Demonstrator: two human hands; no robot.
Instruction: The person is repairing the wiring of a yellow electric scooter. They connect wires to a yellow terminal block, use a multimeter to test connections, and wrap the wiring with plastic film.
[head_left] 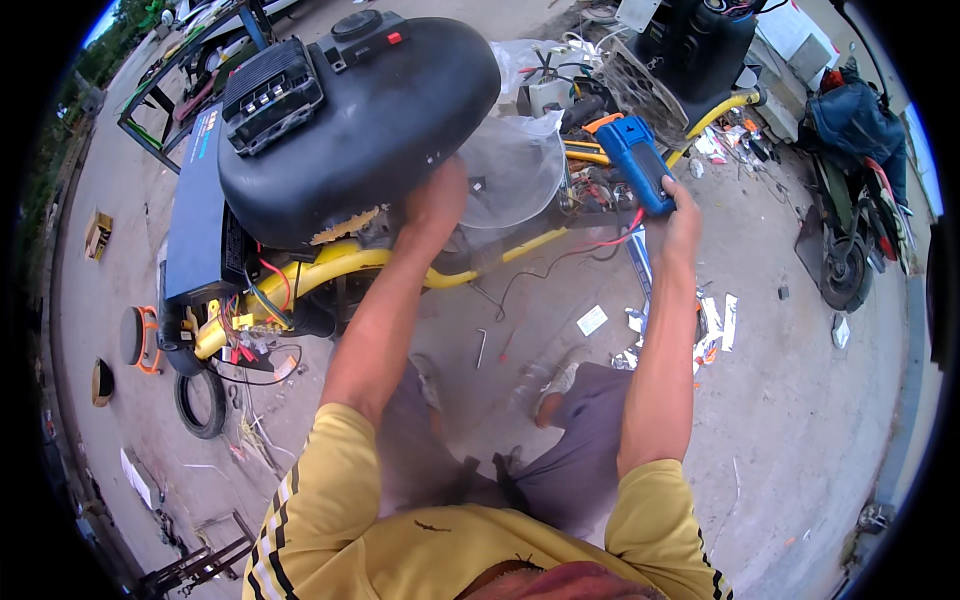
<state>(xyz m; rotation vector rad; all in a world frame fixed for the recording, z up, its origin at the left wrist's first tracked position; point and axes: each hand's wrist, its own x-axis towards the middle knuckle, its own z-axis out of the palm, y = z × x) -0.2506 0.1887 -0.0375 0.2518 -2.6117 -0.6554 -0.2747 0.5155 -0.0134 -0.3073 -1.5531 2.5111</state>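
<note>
Across the head view, a large, rounded black seat (400,120) with a torn tan edge sits above a curved yellow metal frame (340,265). The left hand (438,192) reaches under its near edge, fingers hidden, grip impossible to tell. To the right, the right hand (682,222) is clamped around the lower end of a blue rectangular handheld meter (628,150). Pale lettering marks a long blue box (203,240); a white paper label (591,320) on the floor is too small to read.
</note>
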